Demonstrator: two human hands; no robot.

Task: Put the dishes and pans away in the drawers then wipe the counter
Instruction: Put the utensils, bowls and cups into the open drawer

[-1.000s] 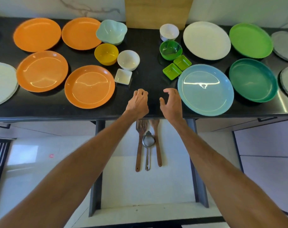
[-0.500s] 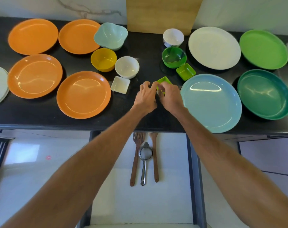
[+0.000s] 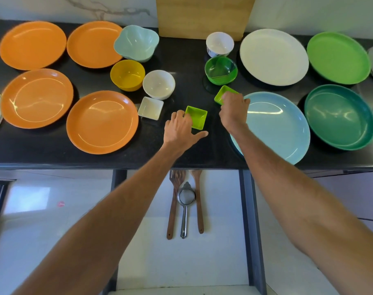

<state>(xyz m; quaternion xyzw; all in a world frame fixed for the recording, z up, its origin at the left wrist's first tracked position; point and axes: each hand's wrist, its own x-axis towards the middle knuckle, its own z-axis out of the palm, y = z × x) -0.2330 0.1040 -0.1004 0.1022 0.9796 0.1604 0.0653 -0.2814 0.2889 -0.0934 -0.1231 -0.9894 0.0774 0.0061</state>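
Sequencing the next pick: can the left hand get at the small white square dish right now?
Probably yes for reach: white square dish sits just left of the left hand, bare counter between. But that hand grips the near green square dish, so it isn't free.

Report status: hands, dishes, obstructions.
Left hand grips near lime dish. Right hand grips far lime dish. Open drawer below, nothing in the way.

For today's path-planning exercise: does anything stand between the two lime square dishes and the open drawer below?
Nothing visible does. The left hand grips the nearer lime dish, the right hand the farther lime dish; only bare counter lies between them and the drawer.
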